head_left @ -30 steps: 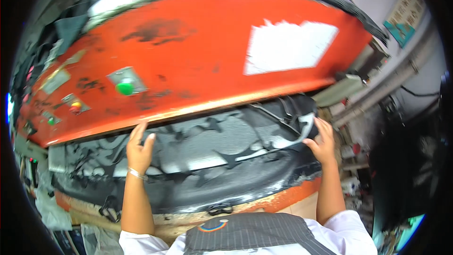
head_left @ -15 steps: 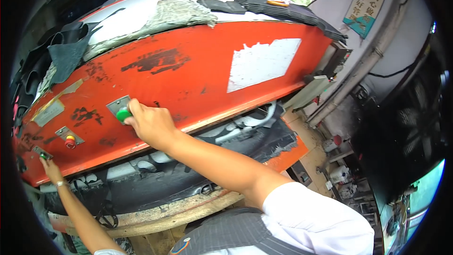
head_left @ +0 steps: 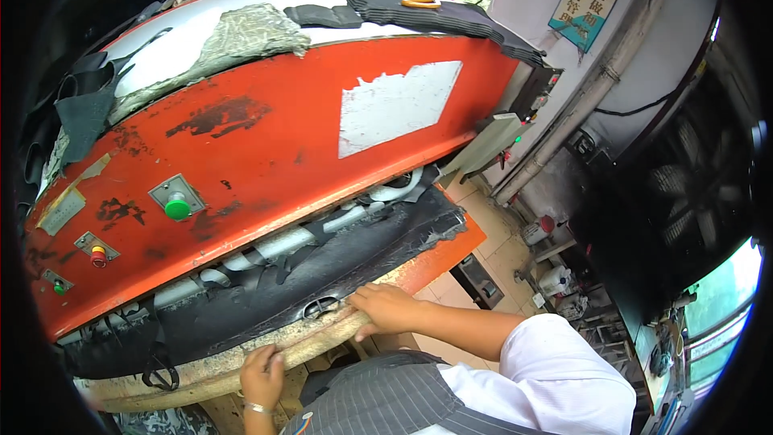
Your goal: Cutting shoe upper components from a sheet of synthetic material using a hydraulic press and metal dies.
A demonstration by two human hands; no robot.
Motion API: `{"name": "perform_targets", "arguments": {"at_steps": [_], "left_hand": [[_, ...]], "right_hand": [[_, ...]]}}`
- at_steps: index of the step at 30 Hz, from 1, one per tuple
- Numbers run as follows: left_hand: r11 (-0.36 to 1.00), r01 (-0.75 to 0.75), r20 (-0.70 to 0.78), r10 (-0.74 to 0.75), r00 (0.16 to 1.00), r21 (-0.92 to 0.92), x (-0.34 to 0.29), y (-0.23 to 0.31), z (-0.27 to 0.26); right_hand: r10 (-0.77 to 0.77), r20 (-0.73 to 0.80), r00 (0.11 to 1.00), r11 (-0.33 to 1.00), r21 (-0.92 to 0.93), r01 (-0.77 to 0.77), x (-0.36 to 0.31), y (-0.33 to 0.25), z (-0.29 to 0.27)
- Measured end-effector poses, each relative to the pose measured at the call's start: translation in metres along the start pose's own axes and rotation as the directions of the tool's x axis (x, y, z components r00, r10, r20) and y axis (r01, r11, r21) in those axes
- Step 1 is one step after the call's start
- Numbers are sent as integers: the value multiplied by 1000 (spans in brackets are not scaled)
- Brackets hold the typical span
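My right hand (head_left: 385,308) is closed over the front edge of a long pale, worn board (head_left: 217,370), thumb tucked below it. Farther left, my left hand (head_left: 262,374) has its curled fingers on the same edge. A black sheet of material (head_left: 266,298) lies on the board under a large red press (head_left: 266,145). Beside my right fingers sits a small looped cutting die (head_left: 320,307) on the sheet. Another dark strap-like loop (head_left: 161,370) hangs at the left. The green push button (head_left: 176,208) on the press is untouched.
A red stop button (head_left: 98,258) and a smaller green button (head_left: 59,287) are on the press front. Stacked dark sheets (head_left: 419,14) with orange-handled scissors (head_left: 420,2) lie on top. Right of it stand a pipe (head_left: 604,80), a black fan (head_left: 684,193) and a cluttered shelf (head_left: 576,282).
Both hands have left the green buttons and come down to the board's front edge. The black material shows more fully under the press, and the view has shifted right.
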State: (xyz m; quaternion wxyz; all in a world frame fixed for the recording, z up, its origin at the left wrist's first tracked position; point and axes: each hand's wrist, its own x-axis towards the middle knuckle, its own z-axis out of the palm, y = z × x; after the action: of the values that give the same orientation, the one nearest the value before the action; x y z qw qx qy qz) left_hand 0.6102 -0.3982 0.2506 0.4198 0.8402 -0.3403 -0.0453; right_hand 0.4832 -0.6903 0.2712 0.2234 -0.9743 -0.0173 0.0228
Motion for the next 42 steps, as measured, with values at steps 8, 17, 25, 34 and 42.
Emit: {"name": "perform_targets", "arguments": {"at_steps": [8,17,25,34,42], "left_hand": [[972,12,-42,-2,999,235,18,18,45],[966,145,305,-206,930,213,97,32,47],[961,-272,111,266,958,49,265,95,162],[978,-52,292,-9,956,201,312,42,253],[839,-194,416,-42,909,509,247,111,253]], "right_hand": [[72,-220,973,996,-32,-81,-15,20,26],[40,35,999,937,346,-50,-16,105,-16],[146,-601,786,912,-226,-342,20,227,-66],[145,-545,826,983,-12,-181,-76,215,-68],[284,-438,853,948,265,-179,-271,195,-101]]}}
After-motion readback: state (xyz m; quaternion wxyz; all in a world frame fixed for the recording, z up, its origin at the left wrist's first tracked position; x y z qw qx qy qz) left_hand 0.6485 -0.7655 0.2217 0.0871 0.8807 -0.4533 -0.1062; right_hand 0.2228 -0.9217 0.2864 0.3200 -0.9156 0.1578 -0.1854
